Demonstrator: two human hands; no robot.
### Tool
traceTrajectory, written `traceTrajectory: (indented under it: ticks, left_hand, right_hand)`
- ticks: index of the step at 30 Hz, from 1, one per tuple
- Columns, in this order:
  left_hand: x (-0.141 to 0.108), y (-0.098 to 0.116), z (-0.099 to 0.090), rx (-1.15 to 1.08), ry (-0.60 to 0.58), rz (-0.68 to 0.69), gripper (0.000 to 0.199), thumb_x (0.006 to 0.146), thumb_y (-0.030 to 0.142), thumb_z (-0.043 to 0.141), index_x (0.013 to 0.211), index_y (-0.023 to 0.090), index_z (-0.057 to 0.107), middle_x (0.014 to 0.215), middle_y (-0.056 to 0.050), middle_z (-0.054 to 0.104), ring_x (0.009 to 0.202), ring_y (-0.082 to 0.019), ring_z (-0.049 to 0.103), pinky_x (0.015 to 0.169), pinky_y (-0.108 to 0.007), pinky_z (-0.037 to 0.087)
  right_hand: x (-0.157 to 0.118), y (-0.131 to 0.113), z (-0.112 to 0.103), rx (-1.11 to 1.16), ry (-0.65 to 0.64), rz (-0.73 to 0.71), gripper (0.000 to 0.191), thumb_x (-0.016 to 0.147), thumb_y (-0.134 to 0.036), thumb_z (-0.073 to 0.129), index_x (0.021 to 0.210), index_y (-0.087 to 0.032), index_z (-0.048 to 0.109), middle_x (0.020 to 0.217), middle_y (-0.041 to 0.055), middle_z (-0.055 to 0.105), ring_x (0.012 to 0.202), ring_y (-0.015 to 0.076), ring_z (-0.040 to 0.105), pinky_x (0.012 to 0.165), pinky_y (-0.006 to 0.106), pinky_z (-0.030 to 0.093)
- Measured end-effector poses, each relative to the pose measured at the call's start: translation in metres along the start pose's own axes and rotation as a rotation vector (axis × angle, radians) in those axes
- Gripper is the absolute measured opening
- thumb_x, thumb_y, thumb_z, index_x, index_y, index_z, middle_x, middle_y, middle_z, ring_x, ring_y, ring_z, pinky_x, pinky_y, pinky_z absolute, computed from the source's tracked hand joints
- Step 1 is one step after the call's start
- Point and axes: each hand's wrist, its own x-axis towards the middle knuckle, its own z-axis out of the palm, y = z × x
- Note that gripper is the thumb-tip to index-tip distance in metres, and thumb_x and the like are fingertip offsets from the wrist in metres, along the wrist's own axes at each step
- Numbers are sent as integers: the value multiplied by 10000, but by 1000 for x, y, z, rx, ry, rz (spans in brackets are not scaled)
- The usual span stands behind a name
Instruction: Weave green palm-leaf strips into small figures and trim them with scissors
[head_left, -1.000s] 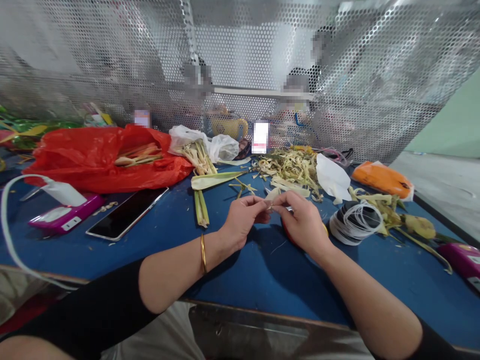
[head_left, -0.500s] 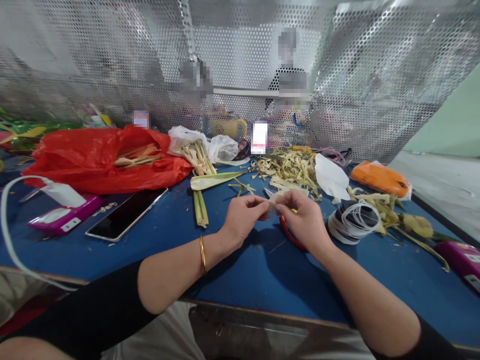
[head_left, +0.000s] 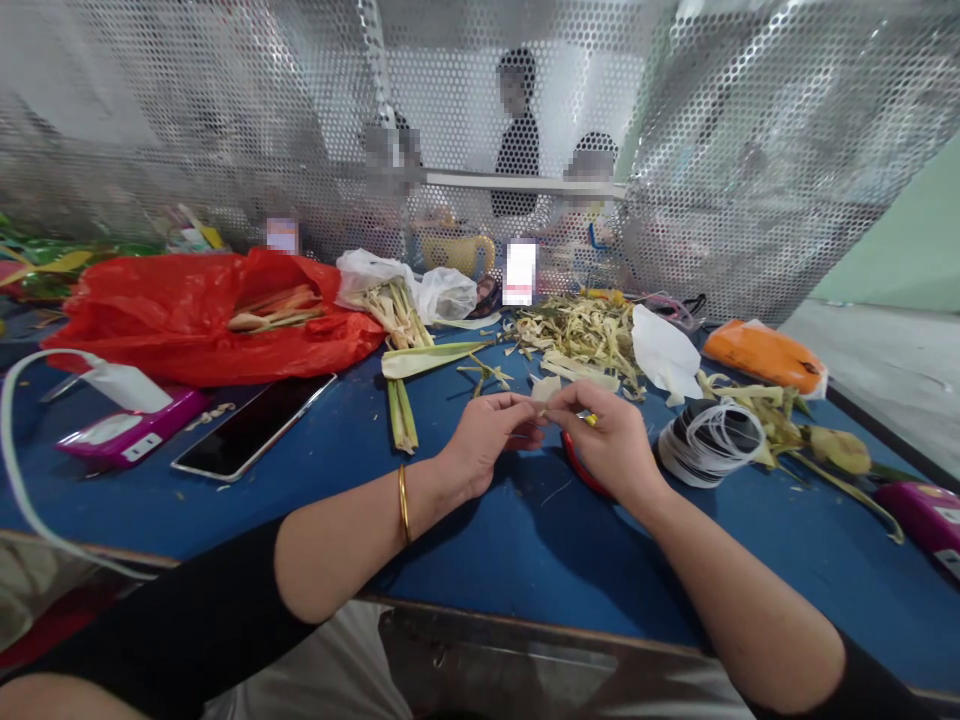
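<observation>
Between the fingertips of my left hand point(head_left: 491, 435) and my right hand point(head_left: 600, 430) is a small pale piece of dried husk point(head_left: 546, 392), pinched from both sides above the table. Its lower part is hidden by my fingers. Red-handled scissors point(head_left: 581, 465) lie on the table under my right hand, partly covered by it. Right of that hand stands a spool of white cord point(head_left: 709, 445). Beyond my hands spreads a heap of shredded dry husk point(head_left: 581, 335). A bundle of husk stalks point(head_left: 401, 415) lies to the left, with a broad strip point(head_left: 427, 360) across it.
On the blue table point(head_left: 480, 550) at left are a red plastic bag point(head_left: 172, 310) of husks, a phone point(head_left: 255, 430) and a purple power strip point(head_left: 135, 430) with a charger. An orange packet point(head_left: 765, 357) lies right. A perforated metal screen point(head_left: 465, 110) borders the back, with people behind it.
The pale husk piece now stands up more visibly between my fingertips. My hands have barely shifted. Behind the screen, a standing person has moved left.
</observation>
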Motion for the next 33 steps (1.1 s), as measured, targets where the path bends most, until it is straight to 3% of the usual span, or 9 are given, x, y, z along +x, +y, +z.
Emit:
traceTrajectory:
  ticks: [3, 10, 14, 19, 27, 33]
  left_hand:
    - [1, 0, 0, -9, -1, -7, 125, 615, 216, 728, 681, 130, 667, 595, -8, 632, 548, -108, 583, 577, -236, 498]
    - [-2, 0, 3, 76, 75, 119, 108, 641, 237, 714, 650, 137, 676, 573, 1, 640, 539, -107, 592, 601, -233, 494]
    - [-3, 1, 5, 139, 68, 145, 124, 642, 248, 719, 677, 131, 693, 599, -14, 657, 556, -118, 603, 605, -240, 495]
    - [-3, 1, 4, 140, 46, 136, 157, 654, 276, 727, 700, 130, 689, 650, -27, 673, 550, -109, 593, 600, -241, 496]
    - [-3, 2, 2, -43, 37, -8, 138, 626, 258, 721, 620, 138, 654, 609, -10, 613, 522, -88, 514, 513, -218, 453]
    - [-2, 3, 1, -62, -6, -30, 100, 634, 232, 704, 644, 143, 662, 641, -16, 629, 536, -93, 543, 537, -219, 461]
  right_hand:
    - [1, 1, 0, 16, -11, 18, 90, 803, -184, 552, 725, -200, 594, 739, 9, 632, 723, 159, 572, 691, 270, 432]
    - [0, 4, 3, 82, -33, 231, 60, 779, -208, 562, 720, -195, 559, 695, -2, 646, 659, 151, 573, 650, 278, 434]
    - [0, 7, 5, 143, -33, 255, 63, 771, -218, 555, 713, -195, 545, 693, 1, 637, 663, 154, 573, 654, 286, 444]
    - [0, 4, 3, 116, -19, 193, 31, 789, -217, 551, 762, -203, 541, 698, -8, 614, 665, 152, 568, 639, 269, 434]
    - [-1, -3, -2, -267, -42, -104, 105, 840, -157, 515, 885, -221, 585, 856, 35, 642, 811, 194, 582, 721, 290, 408]
    - [0, -2, -2, -249, -43, -115, 127, 864, -156, 486, 809, -225, 577, 851, 36, 640, 815, 197, 582, 733, 292, 410]
